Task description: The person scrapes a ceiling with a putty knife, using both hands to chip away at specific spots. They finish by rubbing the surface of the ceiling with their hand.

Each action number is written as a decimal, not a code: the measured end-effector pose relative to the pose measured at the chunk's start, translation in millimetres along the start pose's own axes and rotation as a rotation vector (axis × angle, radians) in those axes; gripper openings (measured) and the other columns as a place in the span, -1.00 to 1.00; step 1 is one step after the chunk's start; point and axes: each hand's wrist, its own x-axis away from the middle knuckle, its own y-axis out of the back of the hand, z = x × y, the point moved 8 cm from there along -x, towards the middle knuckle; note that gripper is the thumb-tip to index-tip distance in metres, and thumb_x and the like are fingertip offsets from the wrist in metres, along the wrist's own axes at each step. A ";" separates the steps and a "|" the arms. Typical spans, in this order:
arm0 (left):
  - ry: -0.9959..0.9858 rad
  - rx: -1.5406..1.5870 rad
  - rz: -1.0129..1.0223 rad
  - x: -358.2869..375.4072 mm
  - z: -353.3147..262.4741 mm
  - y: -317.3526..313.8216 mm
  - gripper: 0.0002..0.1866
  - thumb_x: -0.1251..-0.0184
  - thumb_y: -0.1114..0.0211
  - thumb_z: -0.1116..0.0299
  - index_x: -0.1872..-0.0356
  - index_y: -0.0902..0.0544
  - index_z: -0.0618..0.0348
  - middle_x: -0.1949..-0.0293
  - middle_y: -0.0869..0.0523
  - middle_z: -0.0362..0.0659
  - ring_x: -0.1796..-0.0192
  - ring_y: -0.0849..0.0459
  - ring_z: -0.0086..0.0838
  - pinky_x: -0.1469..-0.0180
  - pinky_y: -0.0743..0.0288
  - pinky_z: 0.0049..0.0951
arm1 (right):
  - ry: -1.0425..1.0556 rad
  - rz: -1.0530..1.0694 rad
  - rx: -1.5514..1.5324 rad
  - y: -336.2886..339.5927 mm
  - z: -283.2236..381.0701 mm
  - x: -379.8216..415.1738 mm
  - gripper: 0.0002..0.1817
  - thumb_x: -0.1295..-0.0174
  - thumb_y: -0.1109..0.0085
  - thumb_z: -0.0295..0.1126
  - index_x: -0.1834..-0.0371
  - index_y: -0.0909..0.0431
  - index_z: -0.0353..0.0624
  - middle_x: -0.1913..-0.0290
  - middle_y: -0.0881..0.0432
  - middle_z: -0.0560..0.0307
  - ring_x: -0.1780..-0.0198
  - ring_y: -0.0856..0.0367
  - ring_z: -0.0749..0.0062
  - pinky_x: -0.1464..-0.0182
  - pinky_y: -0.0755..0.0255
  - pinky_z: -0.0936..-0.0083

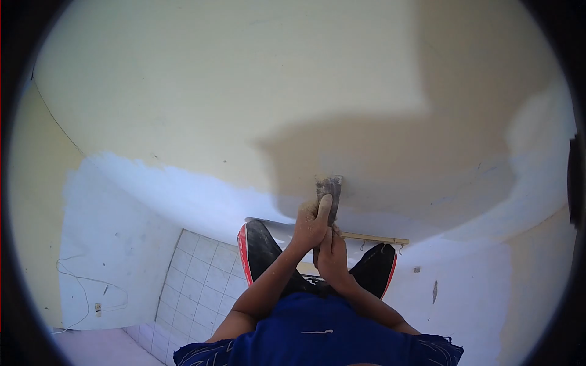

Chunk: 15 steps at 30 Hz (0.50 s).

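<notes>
A putty knife [330, 183] with a dark, dust-smeared blade is held up against the wall [201, 91], its wide edge at or close to the surface. My left hand [312, 226] is closed around its upper part, the thumb lying along the blade. Below it, my right hand [333, 255] closes on the lower end, and the two hands touch. Pale dust coats my left thumb and knuckles. The wall is cream above and whitish below, with an uneven border between the two colours.
A wooden strip with hooks [375, 238] sits right of my hands. White floor tiles [195, 268] show at lower left. A thin cable [85, 296] hangs by a wall socket [97, 310]. My legs in black trousers [372, 268] are spread apart. A large shadow falls across the wall.
</notes>
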 end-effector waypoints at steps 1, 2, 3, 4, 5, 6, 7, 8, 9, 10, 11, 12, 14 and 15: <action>0.004 0.030 0.020 0.3 -4.3 0.4 -0.55 -0.56 -0.09 0.15 0.51 -0.52 0.29 0.64 -0.53 -0.24 0.62 -0.58 -0.55 0.59 -0.41 -0.44 | -0.005 -0.003 0.004 -1.9 2.5 0.2 -0.62 -0.55 0.25 -0.30 0.33 -0.41 -0.37 0.63 -0.45 0.01 0.59 -0.45 0.34 0.51 -0.28 0.33; 0.011 0.035 0.023 -0.9 -8.9 1.0 -0.55 -0.56 -0.09 0.15 0.51 -0.52 0.29 0.64 -0.53 -0.24 0.62 -0.58 -0.55 0.59 -0.41 -0.44 | 0.115 -0.069 0.014 -1.2 15.8 -0.8 -0.62 -0.55 0.25 -0.30 0.34 -0.41 -0.37 0.63 -0.45 0.01 0.59 -0.45 0.33 0.51 -0.28 0.33; 0.054 0.120 0.032 -3.6 -15.2 1.2 -0.56 -0.56 -0.09 0.15 0.49 -0.51 0.29 0.64 -0.52 -0.23 0.62 -0.59 -0.53 0.60 -0.43 -0.44 | 0.235 -0.135 0.024 1.6 31.3 -0.7 -0.62 -0.55 0.25 -0.30 0.35 -0.41 -0.37 0.62 -0.45 0.01 0.59 -0.45 0.32 0.51 -0.28 0.32; 0.098 0.204 0.038 -6.4 -22.5 1.1 -0.57 -0.56 -0.09 0.15 0.47 -0.50 0.30 0.63 -0.52 -0.22 0.63 -0.60 -0.51 0.61 -0.45 -0.43 | 0.226 -0.136 0.026 2.3 36.7 -3.8 -0.62 -0.55 0.25 -0.30 0.35 -0.41 -0.37 0.62 -0.45 0.01 0.59 -0.45 0.32 0.51 -0.28 0.32; 0.119 0.283 0.031 -9.7 -33.0 1.5 -0.59 -0.56 -0.09 0.16 0.44 -0.49 0.30 0.63 -0.51 -0.21 0.64 -0.61 -0.47 0.63 -0.48 -0.43 | 0.230 -0.096 -0.003 -0.5 43.7 -8.4 -0.62 -0.55 0.25 -0.30 0.34 -0.41 -0.37 0.62 -0.45 0.00 0.59 -0.44 0.32 0.51 -0.27 0.31; 0.125 0.281 0.028 -10.9 -41.2 3.5 -0.59 -0.56 -0.09 0.16 0.44 -0.49 0.30 0.63 -0.51 -0.21 0.64 -0.61 -0.47 0.63 -0.48 -0.43 | 0.236 -0.056 -0.034 -4.0 49.9 -11.6 -0.62 -0.55 0.25 -0.30 0.34 -0.41 -0.37 0.62 -0.45 0.00 0.60 -0.43 0.31 0.52 -0.26 0.31; 0.142 0.281 0.028 -11.6 -47.1 5.1 -0.58 -0.56 -0.08 0.16 0.45 -0.52 0.30 0.62 -0.54 -0.20 0.61 -0.60 -0.51 0.59 -0.47 -0.45 | 0.272 -0.035 -0.017 -5.0 56.7 -11.9 -0.62 -0.55 0.24 -0.30 0.35 -0.41 -0.37 0.62 -0.45 -0.01 0.61 -0.40 0.32 0.52 -0.25 0.29; 0.155 0.281 0.031 -12.3 -49.9 5.8 -0.56 -0.57 -0.07 0.16 0.47 -0.55 0.30 0.61 -0.58 -0.20 0.58 -0.60 -0.55 0.55 -0.45 -0.48 | 0.273 -0.035 -0.019 -4.8 55.6 -10.8 -0.62 -0.55 0.24 -0.30 0.35 -0.41 -0.37 0.62 -0.45 -0.01 0.61 -0.40 0.32 0.52 -0.25 0.29; 0.150 0.280 0.032 -12.0 -45.9 5.3 -0.56 -0.57 -0.07 0.16 0.47 -0.55 0.30 0.61 -0.58 -0.20 0.58 -0.60 -0.55 0.55 -0.45 -0.48 | 0.245 -0.032 -0.015 -4.9 51.0 -11.1 -0.61 -0.55 0.25 -0.29 0.35 -0.42 -0.37 0.62 -0.45 -0.01 0.60 -0.42 0.31 0.51 -0.26 0.30; 0.127 0.234 0.028 -10.1 -36.0 5.1 -0.57 -0.56 -0.08 0.16 0.47 -0.53 0.30 0.62 -0.55 -0.22 0.59 -0.59 -0.55 0.56 -0.44 -0.47 | 0.218 -0.029 -0.010 -5.1 45.3 -11.3 -0.60 -0.55 0.25 -0.29 0.35 -0.42 -0.38 0.62 -0.46 -0.02 0.59 -0.44 0.31 0.51 -0.28 0.30; 0.104 0.189 0.021 -7.6 -24.7 5.2 -0.58 -0.56 -0.10 0.16 0.46 -0.50 0.30 0.62 -0.52 -0.24 0.61 -0.57 -0.55 0.58 -0.42 -0.45 | 0.224 -0.027 -0.011 -5.5 34.6 -8.3 -0.60 -0.55 0.25 -0.29 0.35 -0.42 -0.38 0.62 -0.46 -0.02 0.59 -0.44 0.31 0.51 -0.28 0.30; 0.096 0.188 0.018 -3.5 -8.5 4.7 -0.58 -0.56 -0.10 0.16 0.46 -0.50 0.30 0.62 -0.52 -0.24 0.61 -0.57 -0.55 0.58 -0.42 -0.45 | 0.201 -0.060 0.030 -3.6 16.4 -4.5 -0.60 -0.55 0.26 -0.28 0.34 -0.42 -0.38 0.62 -0.47 -0.01 0.59 -0.47 0.31 0.51 -0.29 0.32; 0.037 0.023 0.000 3.2 15.5 4.0 -0.55 -0.56 -0.10 0.15 0.51 -0.51 0.29 0.62 -0.51 -0.28 0.56 -0.49 -0.64 0.54 -0.34 -0.47 | 0.182 -0.089 0.073 -1.8 7.1 -3.2 -0.59 -0.55 0.27 -0.26 0.33 -0.42 -0.38 0.62 -0.48 -0.01 0.58 -0.49 0.30 0.50 -0.31 0.33; 0.126 0.140 0.012 3.8 18.6 -0.1 -0.53 -0.56 -0.09 0.14 0.54 -0.51 0.28 0.63 -0.50 -0.32 0.52 -0.41 -0.68 0.52 -0.29 -0.48 | 0.115 -0.051 0.043 -3.9 3.5 -2.2 -0.59 -0.55 0.28 -0.26 0.32 -0.43 -0.37 0.62 -0.48 -0.03 0.57 -0.51 0.24 0.50 -0.32 0.31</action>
